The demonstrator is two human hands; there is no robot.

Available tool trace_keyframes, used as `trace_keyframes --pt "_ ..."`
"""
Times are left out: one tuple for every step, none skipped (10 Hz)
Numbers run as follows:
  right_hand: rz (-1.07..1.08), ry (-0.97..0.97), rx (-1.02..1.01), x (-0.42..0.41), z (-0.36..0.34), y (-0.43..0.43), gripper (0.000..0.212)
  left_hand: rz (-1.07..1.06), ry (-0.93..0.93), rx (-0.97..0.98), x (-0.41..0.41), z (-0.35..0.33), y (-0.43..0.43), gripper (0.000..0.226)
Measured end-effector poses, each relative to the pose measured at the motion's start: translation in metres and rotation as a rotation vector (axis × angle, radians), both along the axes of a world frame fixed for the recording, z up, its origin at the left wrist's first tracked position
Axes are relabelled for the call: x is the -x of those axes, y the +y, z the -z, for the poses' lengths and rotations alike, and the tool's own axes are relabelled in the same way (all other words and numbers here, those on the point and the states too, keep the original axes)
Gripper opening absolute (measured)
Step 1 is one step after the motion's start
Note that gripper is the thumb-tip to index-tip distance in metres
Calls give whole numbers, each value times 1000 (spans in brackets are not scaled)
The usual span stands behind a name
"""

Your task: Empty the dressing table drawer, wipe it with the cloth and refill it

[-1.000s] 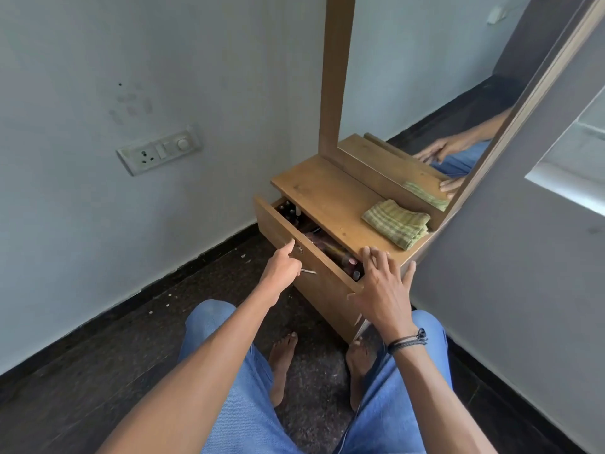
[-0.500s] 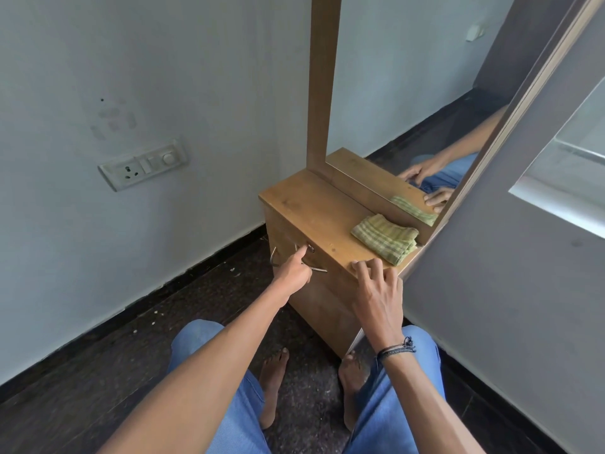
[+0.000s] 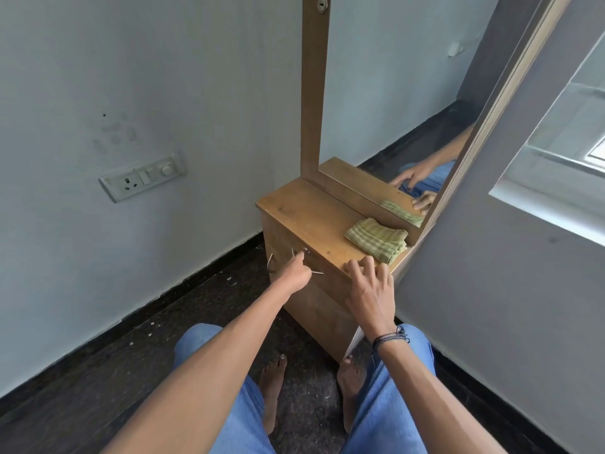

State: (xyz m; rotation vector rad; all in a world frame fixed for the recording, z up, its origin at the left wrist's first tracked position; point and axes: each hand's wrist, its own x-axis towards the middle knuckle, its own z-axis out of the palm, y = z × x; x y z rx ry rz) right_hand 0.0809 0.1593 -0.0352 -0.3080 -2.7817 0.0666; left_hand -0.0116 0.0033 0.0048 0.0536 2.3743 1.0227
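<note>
The drawer (image 3: 283,249) sits closed in the dressing table (image 3: 304,211). My left hand (image 3: 294,273) is at its handle (image 3: 269,265), one finger on the front; I cannot tell whether the curled fingers hold it. My right hand (image 3: 370,290) rests relaxed fingertips on the top edge, beside the folded cloth (image 3: 376,239).

I see cloth (image 3: 376,239) on table (image 3: 304,211) top, right end, mirror (image 3: 409,109) behind it; drawer (image 3: 280,249) under top; wall socket (image 3: 142,180) far left.

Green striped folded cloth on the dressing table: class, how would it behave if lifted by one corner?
This woven green striped cloth lies in soft folded layers, so it would probably unfold and droop. Thin, so likely light.
</note>
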Motion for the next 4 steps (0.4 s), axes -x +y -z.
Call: trace_keyframes --pt "-19 -117 39 2 -18 1 41 17 64 53 -8 -14 -10 73" --pt "-40 -235 72 9 -39 -2 41 22 87 70 -13 -27 -22 73" --pt "-51 -299 60 18 -59 -8 41 4 130 46 -13 -42 -40 76" --pt "-49 -338 6 31 -72 -10 40 5 213 -4 -3 -57 -49 80"
